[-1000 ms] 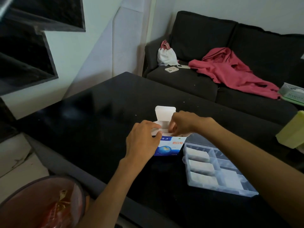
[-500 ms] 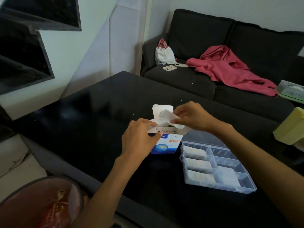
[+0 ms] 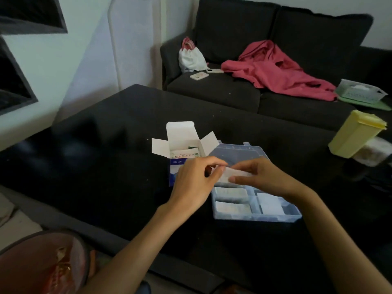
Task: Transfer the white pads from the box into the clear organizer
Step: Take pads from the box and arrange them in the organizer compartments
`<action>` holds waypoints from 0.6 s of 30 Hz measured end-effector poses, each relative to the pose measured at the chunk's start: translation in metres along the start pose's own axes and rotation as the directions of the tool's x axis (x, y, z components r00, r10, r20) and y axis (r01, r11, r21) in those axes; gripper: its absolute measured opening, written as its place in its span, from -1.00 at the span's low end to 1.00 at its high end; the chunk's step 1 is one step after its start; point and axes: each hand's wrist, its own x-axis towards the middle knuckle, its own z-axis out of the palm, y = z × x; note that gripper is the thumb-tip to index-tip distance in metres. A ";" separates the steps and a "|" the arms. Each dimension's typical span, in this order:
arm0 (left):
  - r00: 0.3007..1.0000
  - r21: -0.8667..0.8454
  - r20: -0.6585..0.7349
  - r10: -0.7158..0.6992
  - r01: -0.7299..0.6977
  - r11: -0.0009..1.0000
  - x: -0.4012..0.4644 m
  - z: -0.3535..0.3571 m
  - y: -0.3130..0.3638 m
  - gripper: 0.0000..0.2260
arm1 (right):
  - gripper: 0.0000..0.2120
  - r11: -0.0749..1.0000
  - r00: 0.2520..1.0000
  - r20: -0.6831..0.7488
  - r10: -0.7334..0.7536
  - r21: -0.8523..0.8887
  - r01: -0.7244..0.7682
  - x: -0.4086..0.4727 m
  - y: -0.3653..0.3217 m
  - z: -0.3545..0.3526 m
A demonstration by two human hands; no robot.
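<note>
**Q:** Where is the pad, and who has it?

**A:** Entry: white pad [image 3: 232,174] held in the air between both hands, above the far-left part of the clear organizer [image 3: 254,217]. My right hand [image 3: 261,177] pinches it from the 3 o'clock end, thumb under and fingers over. My left hand [image 3: 196,183] pinches the 9 o'clock end with its fingertips. Neither hand is free; both are closed on the same pad.

**Q:** Long axis?

**A:** Runs roughly 9 to 3 o'clock, tilted slightly down toward 3. That about matches the long side of the compartments below, so I judge little turning is needed, mostly a lowering.

**Q:** Which hand is nearer the drop point?

**A:** The right; it sits directly over the organizer. The left hangs over the gap between organizer and box [image 3: 180,149]. My guess: the left lets go, the right sets the pad down.

**Q:** Containers?

**A:** Box at 11 o'clock from the grip, flaps open, upright on the black table [image 3: 106,166], touching or just beside the organizer; which one I cannot tell. More packets show inside it, count unclear. Organizer lid [image 3: 237,153] is folded back at 12 o'clock. Two left compartments nearer me each hold pads; one white piece lies in a middle compartment. The far-left compartment is hidden by my hands.

**Q:** Risk?

**A:** The pad looks thin and limp; it may catch on a divider.
</note>
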 end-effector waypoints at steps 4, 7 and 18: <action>1.000 0.016 -0.001 0.010 -0.010 1.000 0.010 0.015 -0.007 -0.82 | -0.77 0.999 1.000 -0.023 -0.018 -0.049 0.017 0.001 0.019 -0.006; 0.999 0.074 0.033 0.014 -0.016 0.997 0.014 0.023 -0.017 -0.82 | -0.84 0.997 0.992 -0.119 -0.033 -0.078 0.024 0.001 0.030 -0.006; 0.985 0.395 0.154 0.079 -0.134 0.909 0.010 0.030 -0.025 -0.79 | -0.84 0.957 0.983 -0.157 -0.094 -0.288 0.045 0.005 0.057 0.004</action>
